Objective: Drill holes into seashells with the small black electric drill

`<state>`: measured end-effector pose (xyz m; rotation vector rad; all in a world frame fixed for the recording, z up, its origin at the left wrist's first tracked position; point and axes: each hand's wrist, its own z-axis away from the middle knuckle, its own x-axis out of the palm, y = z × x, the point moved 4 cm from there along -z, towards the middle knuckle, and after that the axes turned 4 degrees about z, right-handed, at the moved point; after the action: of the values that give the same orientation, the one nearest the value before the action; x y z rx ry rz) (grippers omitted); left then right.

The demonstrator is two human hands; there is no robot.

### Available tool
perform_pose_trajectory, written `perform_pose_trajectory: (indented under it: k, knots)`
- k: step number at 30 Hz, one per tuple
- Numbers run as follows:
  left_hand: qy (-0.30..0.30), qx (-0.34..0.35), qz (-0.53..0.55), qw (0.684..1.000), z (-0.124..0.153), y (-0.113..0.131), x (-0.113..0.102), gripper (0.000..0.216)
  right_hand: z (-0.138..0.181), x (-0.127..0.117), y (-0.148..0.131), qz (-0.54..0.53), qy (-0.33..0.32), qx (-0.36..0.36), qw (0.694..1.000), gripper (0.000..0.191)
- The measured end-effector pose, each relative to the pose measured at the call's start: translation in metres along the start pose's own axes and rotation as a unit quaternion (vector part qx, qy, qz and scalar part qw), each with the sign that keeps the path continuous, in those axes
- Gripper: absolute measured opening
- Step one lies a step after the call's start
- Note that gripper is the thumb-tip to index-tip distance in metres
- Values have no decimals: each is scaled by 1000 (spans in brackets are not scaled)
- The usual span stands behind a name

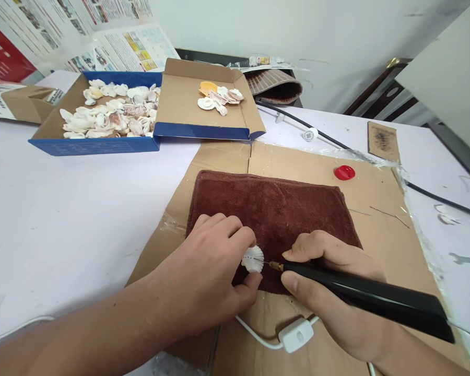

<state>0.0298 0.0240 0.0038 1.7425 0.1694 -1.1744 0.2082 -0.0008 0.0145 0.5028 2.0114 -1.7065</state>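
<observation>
The left hand (pixel 215 263) is nearly closed, pinching a white shell (pixel 253 256) by its edges between thumb and fingers, over the near part of a folded brown cloth (pixel 274 209). A line of dark dots marks the shell. The right hand (pixel 337 309) grips a black pen-like tool (pixel 368 293) from the right, thumb and forefinger close behind its brass collar (pixel 276 266). Its thin bit reaches over the shell; contact is too fine to tell. Cardboard (pixel 391 261) lies beneath the cloth on the bench (pixel 82 209), and a blue box (pixel 97 148) of shells stands far left.
</observation>
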Motion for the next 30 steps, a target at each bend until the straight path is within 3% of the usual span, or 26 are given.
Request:
perform_pose_trajectory:
  k: [22,30]
  knots:
    - [7,3,2,1000,-1,0,-1,7,1,2,-4,-6,-7,-2,1000,21]
    - [4,7,5,1000,-1,0,-1,8,0,2,-10,35,-23,2,999,23]
